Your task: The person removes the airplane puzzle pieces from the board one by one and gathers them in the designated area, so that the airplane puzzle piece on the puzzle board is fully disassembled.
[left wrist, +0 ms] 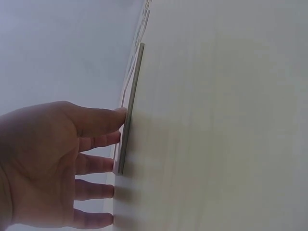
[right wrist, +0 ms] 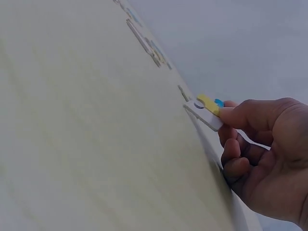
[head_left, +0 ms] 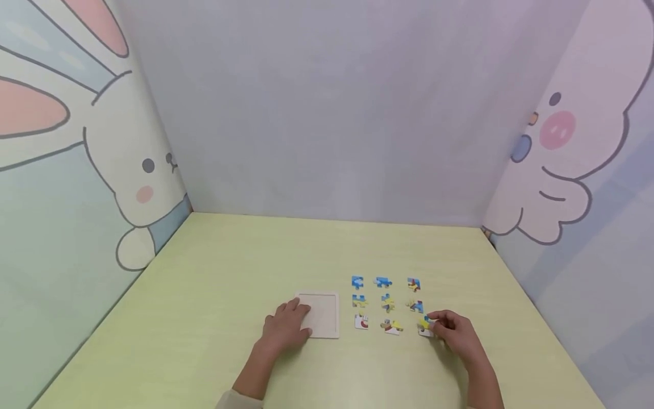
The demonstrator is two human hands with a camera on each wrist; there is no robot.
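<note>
In the head view, my left hand [head_left: 286, 328] rests on the left side of a shallow square wooden puzzle tray [head_left: 324, 319]. The left wrist view shows its fairly straight fingers, with the thumb touching the rim of the tray [left wrist: 130, 110]. On the right, my right hand [head_left: 461, 337] pinches a jigsaw piece [head_left: 423, 327] between thumb and fingers. Seen from the right wrist, this jigsaw piece [right wrist: 201, 114] is white, yellow and blue and is tilted, one edge raised. The remaining fingers of that hand are curled.
Several other jigsaw pieces lie apart in rows between the tray and my right hand, among them a blue piece [head_left: 382, 282], a yellow one [head_left: 388, 303] and a white one [head_left: 361, 322]. Walls with cartoon animals enclose the pale yellow table [head_left: 230, 255].
</note>
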